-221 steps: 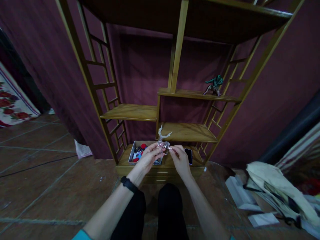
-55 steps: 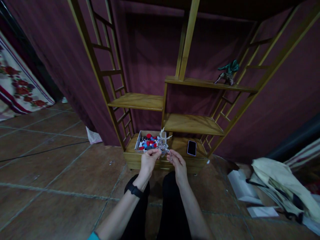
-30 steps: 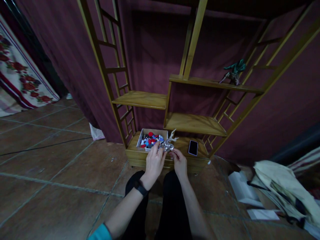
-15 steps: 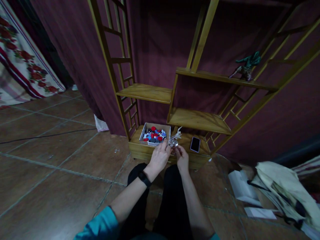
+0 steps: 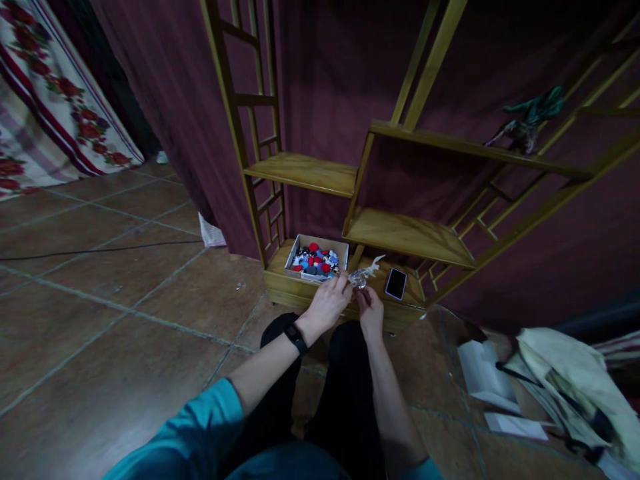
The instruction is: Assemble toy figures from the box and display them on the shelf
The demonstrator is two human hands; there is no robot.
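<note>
A clear figurine (image 5: 359,279) with a branching top sits in both hands, tilted so that its branches point far and right. The left hand (image 5: 329,304) has its grip closed around the left end; the fingers of the right hand (image 5: 371,316) are pinched on its near underside. In view it lies over the near edge of the shelf unit's base (image 5: 286,286), between an open box (image 5: 327,246) and a phone (image 5: 396,284).

The box, full of small coloured pieces (image 5: 315,261), is just left of the left fingertips, its near wall close to the base's edge. The phone lies flat to the right, with a strip of wood around it. Farther back, the lower right shelf (image 5: 410,237) overhangs, its near edge limiting the room above the base. The person's knees (image 5: 345,347) are close on the near side; tiled floor (image 5: 125,283) spreads widely left.
</note>
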